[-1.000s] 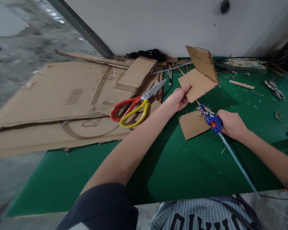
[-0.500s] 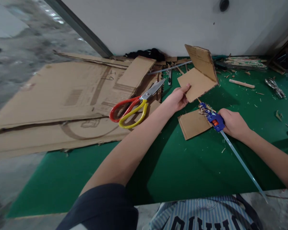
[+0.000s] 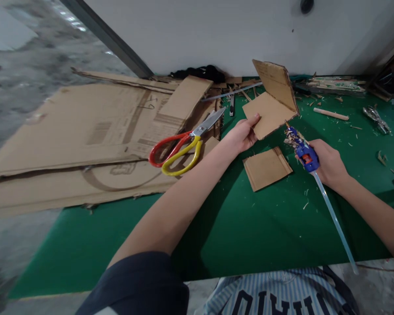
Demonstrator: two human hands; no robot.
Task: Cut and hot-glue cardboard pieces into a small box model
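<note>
My left hand [image 3: 246, 133] pinches the near left edge of an L-shaped cardboard piece [image 3: 268, 114], thumb on top; its second panel stands up at the far right side. My right hand [image 3: 328, 162] is wrapped round a blue glue gun [image 3: 307, 156], with a long clear glue stick [image 3: 335, 222] trailing from its back end. The gun's tip, crusted with brownish residue, is at the near edge of the cardboard piece towards its right corner; whether it touches I cannot tell. Below them a small cardboard rectangle [image 3: 267, 169] lies flat on the green table [image 3: 249, 236].
Scissors [image 3: 193, 142] with red and yellow handles rest on large cardboard sheets [image 3: 68, 127] at left. A box cutter [image 3: 232, 106] lies behind my left hand. At right are a pale stick [image 3: 331, 114], a clear-wrapped item [image 3: 376, 120] and cardboard scraps. A white wall [image 3: 216, 35] rises behind.
My right hand has moved the glue gun to the right and slightly up along the near edge of the cardboard, uncovering the small rectangle's right end. My left hand stays nearly still.
</note>
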